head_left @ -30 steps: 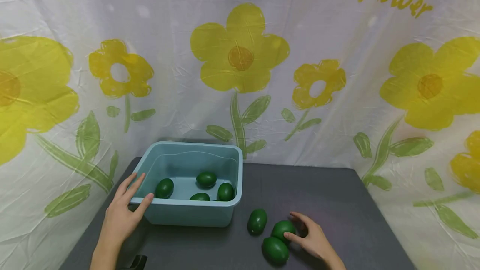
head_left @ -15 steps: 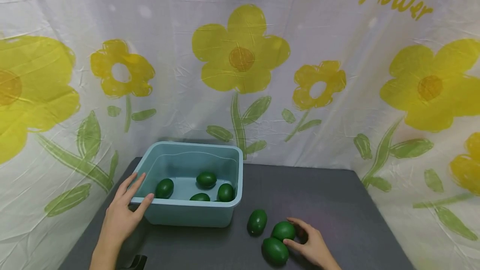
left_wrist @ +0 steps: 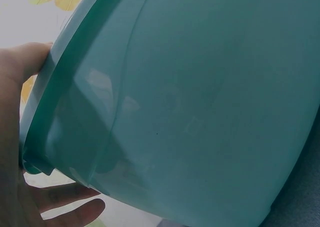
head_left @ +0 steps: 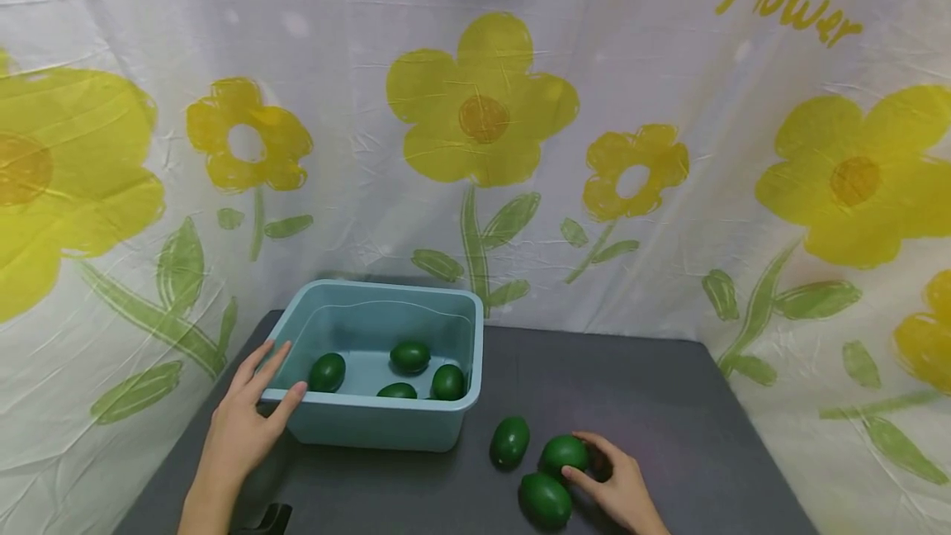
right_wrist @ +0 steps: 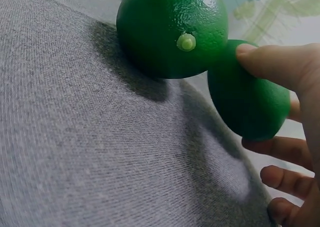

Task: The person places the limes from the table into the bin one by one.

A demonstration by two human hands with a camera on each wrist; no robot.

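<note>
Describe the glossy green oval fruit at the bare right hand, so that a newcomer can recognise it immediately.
On the dark grey cloth-covered table, find the light-blue rectangular plastic box. To its right in the head view lie three loose glossy green oval fruits; the wanted fruit is the rightmost. Unlike its two neighbours, it is held by the bare right hand.

- Free worktop [head_left: 646, 386] stretches far and right of the right hand [head_left: 615, 481], to the flowered curtain [head_left: 349, 213].
- The nearest green fruit [head_left: 546, 502] blocks the near side of the pinched fruit [head_left: 561, 451].
- A narrow gap parts the left fruit [head_left: 509, 442] from the bin [head_left: 371, 425].
- The left hand [head_left: 241, 428] obstructs the bin's near-left corner.
</note>
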